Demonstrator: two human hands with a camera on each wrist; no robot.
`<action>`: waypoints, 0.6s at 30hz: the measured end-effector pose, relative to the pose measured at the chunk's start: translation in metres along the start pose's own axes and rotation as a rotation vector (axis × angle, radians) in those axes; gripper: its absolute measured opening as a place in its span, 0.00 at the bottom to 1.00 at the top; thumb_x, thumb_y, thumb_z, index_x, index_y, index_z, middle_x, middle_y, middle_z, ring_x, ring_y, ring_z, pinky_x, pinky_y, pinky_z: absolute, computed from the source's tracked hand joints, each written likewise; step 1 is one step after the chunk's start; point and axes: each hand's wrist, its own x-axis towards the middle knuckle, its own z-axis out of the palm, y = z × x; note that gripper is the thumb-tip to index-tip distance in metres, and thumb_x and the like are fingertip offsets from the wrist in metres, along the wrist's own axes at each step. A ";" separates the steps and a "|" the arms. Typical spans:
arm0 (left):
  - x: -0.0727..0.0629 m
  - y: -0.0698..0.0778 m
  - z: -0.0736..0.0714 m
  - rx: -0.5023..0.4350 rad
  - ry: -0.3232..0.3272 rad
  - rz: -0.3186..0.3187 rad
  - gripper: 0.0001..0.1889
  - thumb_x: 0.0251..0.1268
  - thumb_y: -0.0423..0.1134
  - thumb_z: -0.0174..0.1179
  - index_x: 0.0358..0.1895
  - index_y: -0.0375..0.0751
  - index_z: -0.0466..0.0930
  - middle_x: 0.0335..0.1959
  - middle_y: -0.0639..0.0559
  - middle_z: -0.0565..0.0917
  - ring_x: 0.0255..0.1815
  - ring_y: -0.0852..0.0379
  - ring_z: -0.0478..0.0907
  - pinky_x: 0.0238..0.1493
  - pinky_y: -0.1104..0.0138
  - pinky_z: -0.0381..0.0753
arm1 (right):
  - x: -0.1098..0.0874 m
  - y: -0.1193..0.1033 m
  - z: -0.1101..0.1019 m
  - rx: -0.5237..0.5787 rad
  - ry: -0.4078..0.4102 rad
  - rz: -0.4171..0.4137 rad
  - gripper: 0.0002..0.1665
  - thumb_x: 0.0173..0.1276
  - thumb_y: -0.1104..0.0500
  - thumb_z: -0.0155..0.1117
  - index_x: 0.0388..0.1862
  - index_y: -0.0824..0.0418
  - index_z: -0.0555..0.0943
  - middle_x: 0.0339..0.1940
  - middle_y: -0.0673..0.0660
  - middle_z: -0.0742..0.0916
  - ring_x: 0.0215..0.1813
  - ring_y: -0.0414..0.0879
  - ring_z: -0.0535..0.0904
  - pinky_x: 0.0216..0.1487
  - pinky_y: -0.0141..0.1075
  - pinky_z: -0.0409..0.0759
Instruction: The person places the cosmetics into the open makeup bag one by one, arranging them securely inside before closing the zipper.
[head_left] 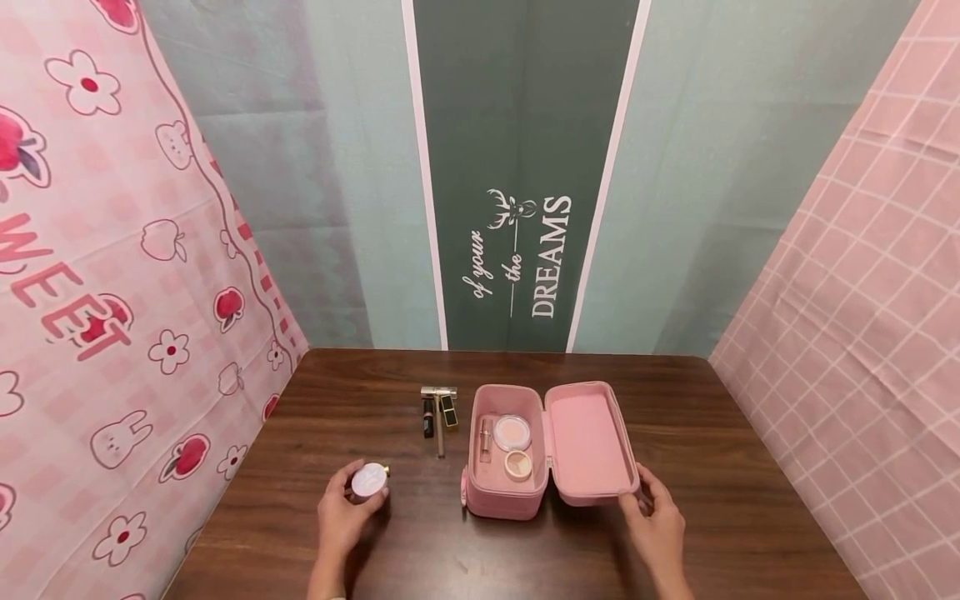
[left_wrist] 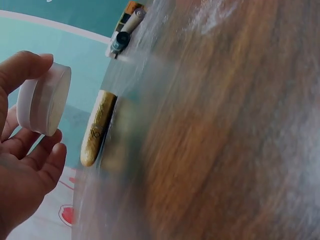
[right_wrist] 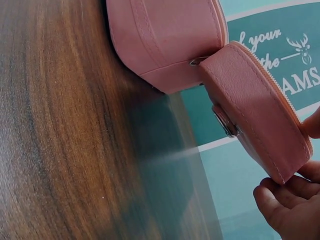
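Note:
My left hand (head_left: 343, 508) pinches a round white cosmetic container (head_left: 369, 481) between thumb and fingers, over the left part of the table. In the left wrist view the container (left_wrist: 46, 97) is tipped on edge, and a gold tube (left_wrist: 98, 129) lies on the table just beyond it. With my right hand (head_left: 655, 521) I grip the outer corner of the lid (head_left: 592, 442) of a pink makeup case (head_left: 506, 506). That lid is swung out to the right. Inside the case sit a large round compact (head_left: 512, 433), a smaller round compact (head_left: 517, 465) and a slim clear tube (head_left: 486, 440).
Left of the case lie a silver tube (head_left: 438, 392), a black tube (head_left: 428, 418), a black and gold item (head_left: 448, 411) and a thin brush-like stick (head_left: 440, 442). Patterned cloths hang on both sides of the wooden table (head_left: 480, 558), with a green backdrop (head_left: 517, 125) behind.

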 end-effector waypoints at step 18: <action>0.000 0.010 0.010 -0.008 -0.048 0.073 0.33 0.33 0.26 0.75 0.52 0.31 0.75 0.45 0.39 0.80 0.42 0.48 0.76 0.38 0.65 0.74 | 0.002 -0.002 -0.001 -0.011 -0.015 0.051 0.24 0.55 0.69 0.62 0.53 0.68 0.78 0.47 0.68 0.82 0.37 0.24 0.73 0.35 0.16 0.70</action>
